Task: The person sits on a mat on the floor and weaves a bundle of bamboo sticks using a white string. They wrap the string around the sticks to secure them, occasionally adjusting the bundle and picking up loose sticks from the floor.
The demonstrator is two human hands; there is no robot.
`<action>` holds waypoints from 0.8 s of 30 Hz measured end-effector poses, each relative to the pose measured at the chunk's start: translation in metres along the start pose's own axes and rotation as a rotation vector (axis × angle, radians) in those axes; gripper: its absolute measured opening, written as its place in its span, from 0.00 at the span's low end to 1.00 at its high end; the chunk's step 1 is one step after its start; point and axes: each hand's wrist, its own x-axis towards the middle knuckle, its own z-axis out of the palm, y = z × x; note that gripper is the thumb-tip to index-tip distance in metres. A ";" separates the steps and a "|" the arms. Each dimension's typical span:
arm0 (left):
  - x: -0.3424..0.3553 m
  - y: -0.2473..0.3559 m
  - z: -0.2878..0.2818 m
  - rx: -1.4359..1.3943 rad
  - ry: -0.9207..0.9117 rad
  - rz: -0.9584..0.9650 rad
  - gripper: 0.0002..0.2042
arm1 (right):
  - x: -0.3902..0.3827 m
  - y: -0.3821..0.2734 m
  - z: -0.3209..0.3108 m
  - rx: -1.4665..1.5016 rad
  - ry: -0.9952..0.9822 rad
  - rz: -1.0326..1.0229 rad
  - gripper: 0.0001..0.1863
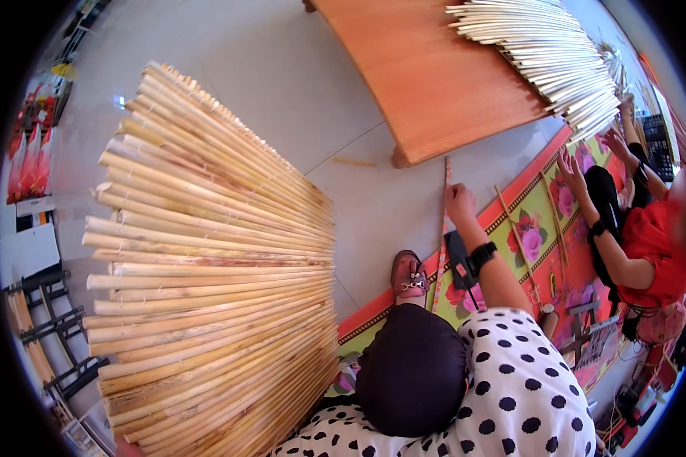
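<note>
Cane mat (pixel 221 282), ribbed, pale golden, right fingers (pixel 456 198) pinching patterned strip (pixel 447 169), left fingers (pixel 128 449) unclear

Pale tiled floor (pixel 244 68) (faintly glossy), low orange-brown table (pixel 411 76), floral mat (pixel 532 240) at right.

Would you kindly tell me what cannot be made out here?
In the head view:
Left hand: mostly cut off by the lower edge.
Right hand: fingers too small to show whether they grip the patterned strip.
Table: far end cut off by the upper edge.
Clutter at the right rim: small and blurred.
</note>
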 end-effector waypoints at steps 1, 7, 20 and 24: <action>0.002 -0.003 0.001 -0.013 0.024 0.021 0.06 | -0.011 -0.002 0.015 0.034 -0.019 -0.062 0.11; 0.002 -0.012 0.010 -0.088 0.104 0.093 0.05 | -0.037 -0.098 0.039 0.663 -0.515 0.191 0.09; -0.020 -0.008 -0.002 0.043 0.182 0.077 0.07 | -0.017 -0.114 0.054 0.800 -0.683 0.421 0.08; -0.026 -0.016 0.001 0.108 0.289 0.094 0.14 | -0.019 -0.111 0.041 0.767 -0.680 0.400 0.08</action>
